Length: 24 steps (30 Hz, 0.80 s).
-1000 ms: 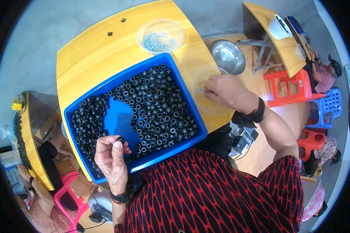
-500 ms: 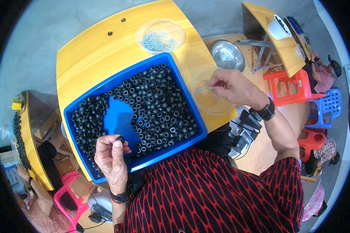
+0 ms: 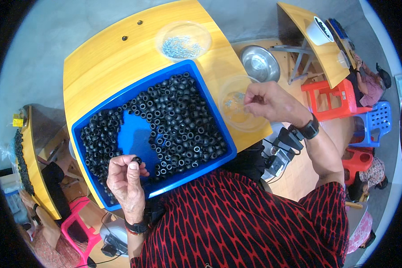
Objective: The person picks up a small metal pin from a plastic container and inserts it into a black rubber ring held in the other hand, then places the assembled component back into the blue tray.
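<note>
Left hand (image 3: 126, 175) raised over near edge of the shallow blue plastic tray (image 3: 96, 193), thumb and forefinger pinched shut on one small black rubber ring (image 3: 137, 160). Ring held just above the bare blue patch in the tray, clear of the heap.

Tray holds a dense heap of black rubber rings (image 3: 178, 120), piled mostly to the right and along the left wall. Tray sits on the yellow wooden surface (image 3: 98, 62).

Right hand (image 3: 270, 102) hovers over the clear round plastic bowl (image 3: 240, 111) at the surface's right edge, fingertips drawn together as if pinching something tiny; the piece itself too small to make out. A few small silvery bits lie in the bowl.

A second clear plastic bowl of small metal pieces (image 3: 183, 41) stands at the far edge, well apart from both hands. Steel bowl (image 3: 260, 63) on a lower stand beyond; coloured plastic stools to the right.

Judgement on doing this well: keep the ring's opening turned up and steady in the left pinch, grip light so the rubber doesn't squash, bring the right fingertips across low and slow, and work over the tray so a dropped piece lands inside
</note>
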Tool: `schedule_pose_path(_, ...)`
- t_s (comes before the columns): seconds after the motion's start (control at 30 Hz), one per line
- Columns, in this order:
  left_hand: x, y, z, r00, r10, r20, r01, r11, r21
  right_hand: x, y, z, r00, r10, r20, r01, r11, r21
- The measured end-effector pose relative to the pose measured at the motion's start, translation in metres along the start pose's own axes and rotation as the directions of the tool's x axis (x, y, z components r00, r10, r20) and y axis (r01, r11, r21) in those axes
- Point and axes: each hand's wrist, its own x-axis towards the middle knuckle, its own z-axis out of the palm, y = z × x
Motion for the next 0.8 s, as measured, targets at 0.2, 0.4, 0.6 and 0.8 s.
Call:
schedule_pose_path(0.2, 0.0, 0.0, 0.001, 1.0, 0.008, 0.0, -0.008, 1.0, -0.002, 0.006, 0.008, 0.001, 0.993, -0.052, -0.106, 0.048, 0.998, -0.035)
schedule_pose_path(0.4, 0.001, -0.001, -0.002, 1.0, 0.006, 0.021, -0.006, 1.0, -0.012, 0.013, 0.018, 0.01, 0.975, -0.215, -0.06, 0.194, 0.947, -0.256)
schedule_pose_path(0.6, 0.0, -0.001, -0.001, 1.0, -0.006, 0.016, 0.006, 1.0, -0.015, 0.019, 0.013, 0.031, 0.957, -0.261, 0.124, 0.287, 0.912, -0.294)
schedule_pose_path(0.8, 0.004, 0.0, 0.0, 0.999, -0.023, 0.028, 0.024, 0.999, -0.039, 0.021, 0.013, 0.032, 0.957, -0.255, 0.136, 0.286, 0.901, -0.326)
